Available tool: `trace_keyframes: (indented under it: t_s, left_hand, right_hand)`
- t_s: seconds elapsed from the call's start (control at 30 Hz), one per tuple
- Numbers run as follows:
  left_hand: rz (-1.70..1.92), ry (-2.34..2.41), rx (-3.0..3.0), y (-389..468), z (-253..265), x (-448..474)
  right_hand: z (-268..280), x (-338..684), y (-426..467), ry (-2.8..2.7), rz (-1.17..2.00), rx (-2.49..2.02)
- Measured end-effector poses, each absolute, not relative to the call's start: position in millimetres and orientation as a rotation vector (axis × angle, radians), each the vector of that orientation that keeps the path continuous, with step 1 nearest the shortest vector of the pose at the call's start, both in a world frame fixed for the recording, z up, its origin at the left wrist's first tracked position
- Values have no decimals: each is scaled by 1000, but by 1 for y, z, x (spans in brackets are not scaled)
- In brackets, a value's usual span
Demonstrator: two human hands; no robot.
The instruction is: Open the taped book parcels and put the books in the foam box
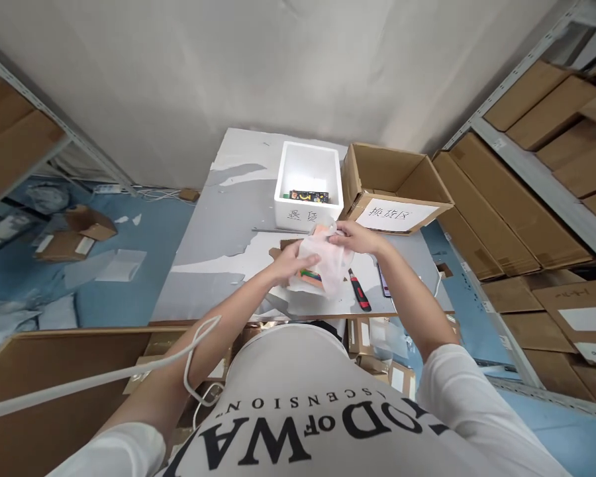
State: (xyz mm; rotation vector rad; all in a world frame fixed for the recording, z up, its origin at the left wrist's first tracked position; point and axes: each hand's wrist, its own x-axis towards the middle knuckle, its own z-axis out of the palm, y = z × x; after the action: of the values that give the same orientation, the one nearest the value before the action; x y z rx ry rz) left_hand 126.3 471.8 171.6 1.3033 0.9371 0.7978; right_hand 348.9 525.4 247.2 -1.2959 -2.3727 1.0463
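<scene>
Between my two hands, above the front part of the table, is a thin whitish plastic bag [334, 270]. Something colourful with green and orange on it shows at the bag's lower left; its kind is not clear. My left hand [289, 262] is closed on the bag's left side, thumb on top. At the upper right edge, my right hand [353, 237] grips the plastic with bent fingers. Just right of the bag lies a red and black utility knife [360, 291]. A piece of brown cardboard [277, 252] is partly hidden behind my left hand.
A white foam box [308, 216] with a black patterned packet [308, 197] inside stands at the back. Beside it is an open cardboard box [397, 179] with a paper label. A phone [383, 281] lies at the table's right. Shelves of cartons [516, 205] line the right side.
</scene>
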Motion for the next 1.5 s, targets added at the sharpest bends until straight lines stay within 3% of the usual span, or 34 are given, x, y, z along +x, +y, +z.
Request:
trace_keyframes:
  t_s: [0.13, 0.27, 0.37, 0.43, 0.57, 0.67, 0.73, 0.97, 1.1, 1.27, 1.5]
  left_hand:
    - [780, 887, 1073, 446, 175, 137]
    - [756, 934, 961, 431, 169, 130]
    - [710, 943, 974, 426, 168, 125]
    - [680, 951, 995, 423, 168, 125]
    - [624, 932, 1034, 414, 175, 132]
    - [549, 893, 1024, 408, 181, 135]
    - [498, 871, 988, 407, 183, 134]
    - [388, 807, 860, 408, 164, 121]
    - [434, 826, 775, 410, 156, 113]
    - [397, 823, 806, 415, 152, 108]
    - [410, 865, 828, 412, 144, 93]
  right_hand:
    - [225, 346, 514, -2060, 933, -1299]
    - [222, 353, 494, -1749, 448, -1534]
    - [242, 349, 473, -1823, 98, -1535]
    - [260, 336, 463, -2062, 71, -1414]
    - [279, 304, 465, -2678, 199, -1215]
    - [273, 299, 479, -2895, 306, -1442]
    - [263, 305, 488, -2908, 554, -1509]
    - [236, 350, 505, -2251, 1797, -1373]
    - [222, 376, 501, -1888, 2225, -1235]
    - [202, 369, 492, -1905, 2322, -1128]
    - [210, 370, 496, -1572, 1930, -1262]
